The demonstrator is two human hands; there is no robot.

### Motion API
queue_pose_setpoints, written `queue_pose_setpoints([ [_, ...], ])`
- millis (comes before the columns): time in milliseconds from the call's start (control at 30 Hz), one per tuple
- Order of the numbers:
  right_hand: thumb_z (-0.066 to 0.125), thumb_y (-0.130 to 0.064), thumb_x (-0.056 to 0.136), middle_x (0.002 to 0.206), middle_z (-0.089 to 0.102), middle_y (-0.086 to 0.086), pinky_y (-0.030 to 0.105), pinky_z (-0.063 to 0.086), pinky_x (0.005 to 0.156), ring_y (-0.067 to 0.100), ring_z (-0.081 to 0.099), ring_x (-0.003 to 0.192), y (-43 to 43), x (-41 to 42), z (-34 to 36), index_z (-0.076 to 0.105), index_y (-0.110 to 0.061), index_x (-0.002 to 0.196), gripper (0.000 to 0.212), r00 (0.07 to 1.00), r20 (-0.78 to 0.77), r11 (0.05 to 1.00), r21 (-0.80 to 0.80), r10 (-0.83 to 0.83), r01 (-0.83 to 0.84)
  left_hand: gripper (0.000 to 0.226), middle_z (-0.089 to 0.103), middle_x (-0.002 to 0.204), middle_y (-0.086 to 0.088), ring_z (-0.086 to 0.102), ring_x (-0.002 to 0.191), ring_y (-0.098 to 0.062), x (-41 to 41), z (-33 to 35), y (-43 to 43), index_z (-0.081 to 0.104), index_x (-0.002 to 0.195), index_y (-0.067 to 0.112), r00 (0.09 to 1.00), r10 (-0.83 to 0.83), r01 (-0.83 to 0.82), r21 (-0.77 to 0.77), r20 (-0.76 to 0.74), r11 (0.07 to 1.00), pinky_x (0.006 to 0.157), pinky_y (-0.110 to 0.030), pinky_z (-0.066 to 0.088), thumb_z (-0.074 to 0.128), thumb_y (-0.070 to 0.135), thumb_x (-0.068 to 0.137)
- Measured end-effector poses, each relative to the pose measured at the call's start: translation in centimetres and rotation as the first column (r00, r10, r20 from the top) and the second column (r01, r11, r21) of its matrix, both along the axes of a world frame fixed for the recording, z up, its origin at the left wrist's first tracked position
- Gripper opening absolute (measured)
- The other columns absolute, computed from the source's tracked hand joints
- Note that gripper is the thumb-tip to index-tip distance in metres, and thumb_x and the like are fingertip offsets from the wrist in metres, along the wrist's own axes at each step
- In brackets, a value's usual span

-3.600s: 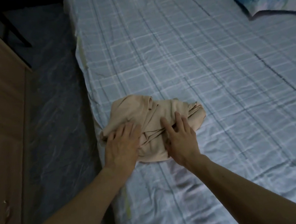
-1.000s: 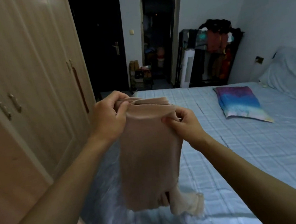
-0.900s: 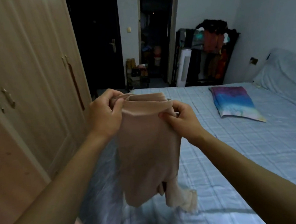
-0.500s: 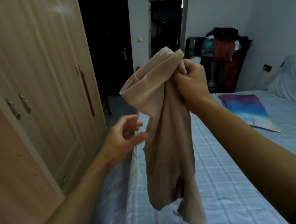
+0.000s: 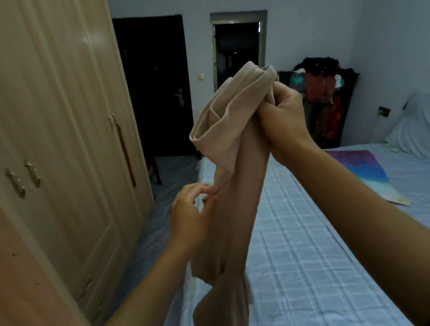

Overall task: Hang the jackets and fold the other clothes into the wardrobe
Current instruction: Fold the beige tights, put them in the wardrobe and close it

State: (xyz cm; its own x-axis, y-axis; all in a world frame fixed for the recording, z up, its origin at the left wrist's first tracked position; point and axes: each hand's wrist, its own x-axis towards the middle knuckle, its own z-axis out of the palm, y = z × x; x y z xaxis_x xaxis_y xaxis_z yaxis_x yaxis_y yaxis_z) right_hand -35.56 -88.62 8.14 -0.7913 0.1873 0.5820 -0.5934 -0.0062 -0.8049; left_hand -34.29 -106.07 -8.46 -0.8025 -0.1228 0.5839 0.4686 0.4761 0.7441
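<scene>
A beige garment (image 5: 237,205) hangs in the air over the near left corner of the bed, bunched at the top and trailing down to the frame's bottom. My right hand (image 5: 282,118) grips the bunched top, held high. My left hand (image 5: 191,215) is lower, at the garment's left edge, with thumb and fingertips pinching the cloth there. The pale wooden wardrobe (image 5: 56,153) fills the left side, and its doors with metal handles (image 5: 32,172) are closed.
The bed (image 5: 311,259) with a light checked sheet runs along the right. A colourful flat pillowcase (image 5: 366,171) and a white pillow (image 5: 427,124) lie at its far end. A loaded clothes rack (image 5: 326,92) stands by the back wall, beside a dark closed door (image 5: 155,89) and an open doorway (image 5: 239,51).
The garment came off the bed, held up by both hands. My left hand let go of the top, dropped, and now pinches the left edge; my right hand raised the top.
</scene>
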Motion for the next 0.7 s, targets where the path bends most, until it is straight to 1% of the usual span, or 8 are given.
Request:
queue_pose_setpoints([
  [67,0.059,-0.015,0.097,0.098,0.061,0.039,0.062,0.055,0.079,0.052,0.061,0.096,0.5,0.1,-0.1,0.058,0.015,0.100,0.031,1.000,0.009,1.000,-0.002,-0.016,0.016,0.014,0.067,0.098,0.014,0.062,0.097,-0.003,0.2,0.3,0.4,0.069,0.083,0.026,1.000,0.002,-0.002,0.030,-0.006,1.000,0.090,-0.044,0.051,0.069,0.012,0.087],
  [100,0.060,-0.016,0.096,0.099,0.061,0.039,0.063,0.054,0.079,0.051,0.062,0.094,0.7,0.2,-0.2,0.058,0.015,0.101,0.031,1.000,0.018,1.000,-0.005,-0.021,0.021,0.013,0.067,0.096,0.015,0.062,0.095,-0.001,0.3,0.2,0.5,0.068,0.083,0.027,1.000,-0.006,0.006,0.049,0.012,0.999,0.089,-0.043,0.052,0.068,0.016,0.088],
  [167,0.060,-0.017,0.096,0.099,0.061,0.039,0.063,0.054,0.078,0.044,0.064,0.088,1.3,0.4,-0.3,0.058,0.015,0.101,0.032,0.999,0.032,1.000,-0.007,-0.029,0.029,0.013,0.067,0.100,0.016,0.062,0.097,-0.001,0.8,0.0,0.8,0.065,0.095,0.029,0.996,-0.059,0.055,0.068,0.062,0.996,0.088,-0.040,0.053,0.073,0.023,0.086],
  [233,0.061,-0.018,0.095,0.096,0.064,0.034,0.061,0.056,0.078,0.039,0.066,0.086,1.6,0.6,-0.5,0.061,0.010,0.099,0.029,0.999,0.031,0.999,0.014,-0.042,0.042,0.043,0.063,0.111,0.015,0.059,0.106,-0.002,1.3,-0.4,1.3,0.059,0.113,0.028,0.992,-0.108,0.106,0.032,0.072,0.994,0.090,-0.031,0.051,0.082,0.029,0.077],
  [300,0.062,-0.019,0.095,0.092,0.067,0.028,0.059,0.057,0.077,0.040,0.067,0.087,1.7,0.9,-0.7,0.064,0.003,0.096,0.022,0.998,0.017,0.997,0.052,-0.062,0.061,0.059,0.061,0.116,0.014,0.057,0.109,-0.003,1.8,-0.2,2.3,0.055,0.120,0.028,0.996,-0.090,0.090,0.017,0.021,0.996,0.088,-0.023,0.049,0.087,0.032,0.070],
  [467,0.062,-0.016,0.095,0.088,0.067,0.024,0.059,0.057,0.076,0.042,0.066,0.088,2.2,1.6,-1.1,0.065,-0.005,0.088,0.013,0.996,-0.017,0.990,0.113,-0.082,0.084,0.045,0.068,0.098,0.006,0.064,0.093,-0.008,2.6,2.2,4.6,0.063,0.108,0.018,0.994,-0.024,0.039,0.148,-0.106,0.988,0.078,-0.024,0.053,0.085,0.036,0.073],
  [600,0.063,-0.015,0.095,0.086,0.068,0.019,0.055,0.058,0.074,0.038,0.066,0.086,3.2,2.1,-1.2,0.066,-0.008,0.086,0.011,0.993,-0.030,0.983,0.141,-0.112,0.115,0.027,0.068,0.085,0.011,0.065,0.082,-0.006,3.5,3.9,5.6,0.064,0.097,0.025,0.982,-0.018,0.066,0.255,-0.187,0.965,0.069,-0.015,0.050,0.083,0.024,0.078],
  [700,0.065,-0.019,0.094,0.085,0.067,0.020,0.056,0.058,0.074,0.039,0.066,0.085,3.9,2.3,-1.4,0.065,-0.005,0.087,0.015,0.991,-0.041,0.979,0.153,-0.131,0.136,0.039,0.070,0.098,0.010,0.068,0.091,-0.009,3.9,5.1,5.8,0.062,0.110,0.024,0.965,-0.108,0.182,0.315,-0.238,0.931,0.075,-0.019,0.054,0.083,0.029,0.078],
])
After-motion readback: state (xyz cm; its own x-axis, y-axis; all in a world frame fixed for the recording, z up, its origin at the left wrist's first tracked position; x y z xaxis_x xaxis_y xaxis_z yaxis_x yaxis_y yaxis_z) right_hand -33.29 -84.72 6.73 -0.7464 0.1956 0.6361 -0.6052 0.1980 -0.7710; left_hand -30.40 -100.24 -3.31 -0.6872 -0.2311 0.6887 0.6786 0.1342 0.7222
